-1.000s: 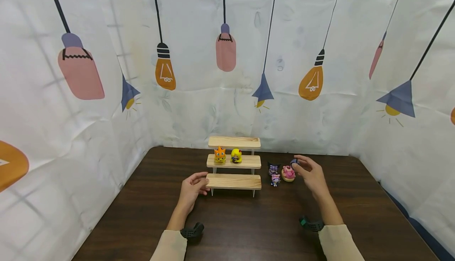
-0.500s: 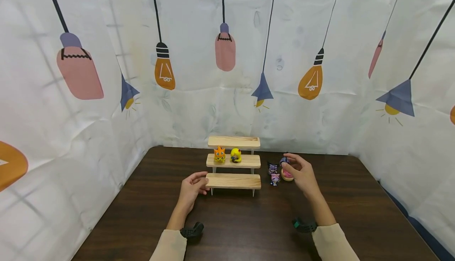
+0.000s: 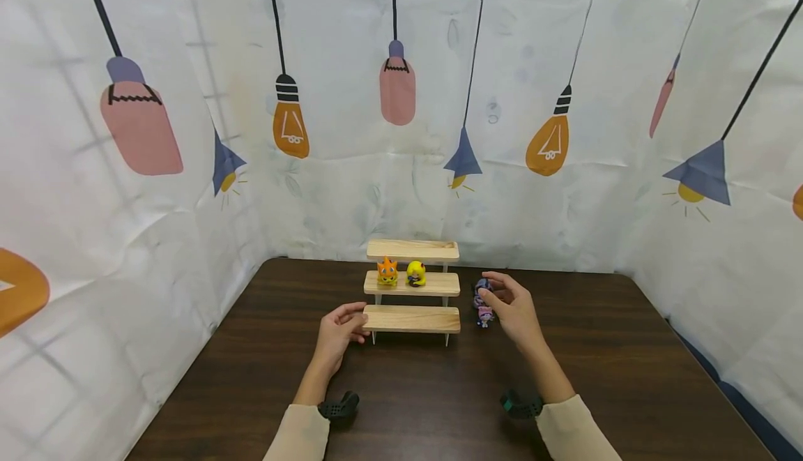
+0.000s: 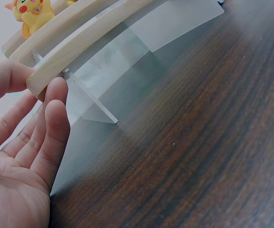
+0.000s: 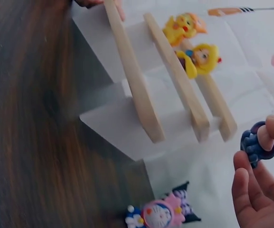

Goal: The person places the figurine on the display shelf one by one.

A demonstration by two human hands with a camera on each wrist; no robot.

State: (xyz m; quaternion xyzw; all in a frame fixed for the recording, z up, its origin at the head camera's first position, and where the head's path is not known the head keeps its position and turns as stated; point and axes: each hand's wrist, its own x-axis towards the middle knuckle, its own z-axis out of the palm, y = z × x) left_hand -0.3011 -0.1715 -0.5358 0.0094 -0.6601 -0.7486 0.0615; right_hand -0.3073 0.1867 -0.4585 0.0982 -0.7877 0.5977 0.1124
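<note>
My left hand [image 3: 339, 335] grips the left end of the lowest board [image 3: 411, 319] of a three-tier wooden display stand, thumb above and fingertips below in the left wrist view. My right hand [image 3: 513, 307] pinches a small dark blue figurine [image 5: 252, 146] between thumb and fingers, off the stand's right side. On the middle board [image 3: 439, 284] sit a yellow figurine with orange ears [image 3: 387, 273] and a yellow-haired figurine [image 3: 416, 273]. Below the held one stands a pink-hooded blue figurine [image 5: 158, 213], with a black-eared purple figurine [image 5: 188, 206] behind it.
The stand's boards rest on clear plastic legs [image 4: 92, 97]. Its top board [image 3: 413, 250] is close to the white curtain [image 3: 326, 203] printed with lamps. A dark brown wood-grain table [image 3: 426, 398] lies under everything. My right hand hides a pink pastry-like figurine.
My right hand has moved left with the dark blue figurine, passing over the pink pastry-like one, and is nearer the stand. My left hand keeps its place on the lowest board.
</note>
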